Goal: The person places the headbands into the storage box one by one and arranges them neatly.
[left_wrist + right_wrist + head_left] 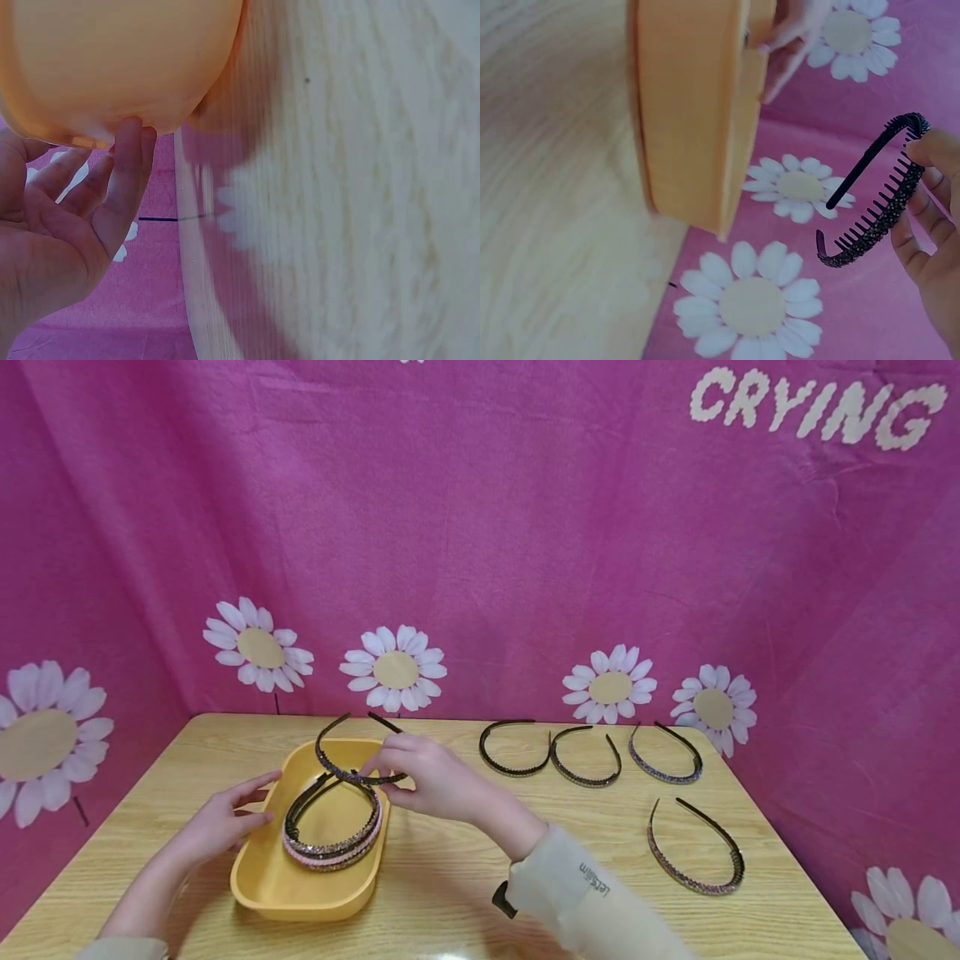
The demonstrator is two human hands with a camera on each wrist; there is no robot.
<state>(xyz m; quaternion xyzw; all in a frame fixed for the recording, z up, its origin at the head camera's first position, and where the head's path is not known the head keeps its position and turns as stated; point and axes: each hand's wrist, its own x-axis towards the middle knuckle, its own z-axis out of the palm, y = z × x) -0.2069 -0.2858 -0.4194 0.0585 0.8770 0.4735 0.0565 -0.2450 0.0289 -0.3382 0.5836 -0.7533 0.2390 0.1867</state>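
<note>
A dark beaded headband (339, 772) with comb teeth is pinched between the thumb and fingers of my right hand (431, 781), raised over the yellow plastic tray (251, 887). In the right wrist view, the same headband (877, 225) hangs with its two ends pointing away from the hand. Inside the tray lies a stack of several headbands (330, 856), some sparkly, one pink. My left hand (213, 822) holds the tray's left rim, thumb over the edge and fingers against the outer wall, as the left wrist view also shows (75, 217).
To the right on the wooden table (465, 877) lie two black headbands (517, 772) side by side, a bluish-purple headband (667, 777) and, closer to me, a pinkish-purple headband (701, 885). A pink cloth (480, 568) with daisies stands behind and at both sides.
</note>
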